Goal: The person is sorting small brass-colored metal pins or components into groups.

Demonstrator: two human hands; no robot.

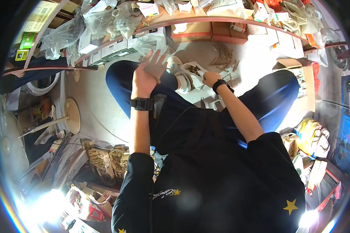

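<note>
My left hand [149, 74] is raised above my left knee, palm turned up and fingers apart. A shadow crosses the palm, and I see nothing clearly held in it. Between my legs a white bag [196, 81] stands on the floor, its mouth spread wide. Small brass-coloured metal pieces [194, 70] lie inside it. My right hand [211, 78] is closed at the bag's right rim, fingers curled on its edge. Beyond the bag, a loose pile of thin brass-coloured pieces [222, 57] rests on the concrete floor [189, 52].
A shelf edge [210, 19] curves across ahead, loaded with plastic bags and small boxes. Cardboard boxes [192, 32] stand beneath it. An open carton [307, 87] is by my right knee. At left are a round stand base [73, 116] and another person's hand [19, 72].
</note>
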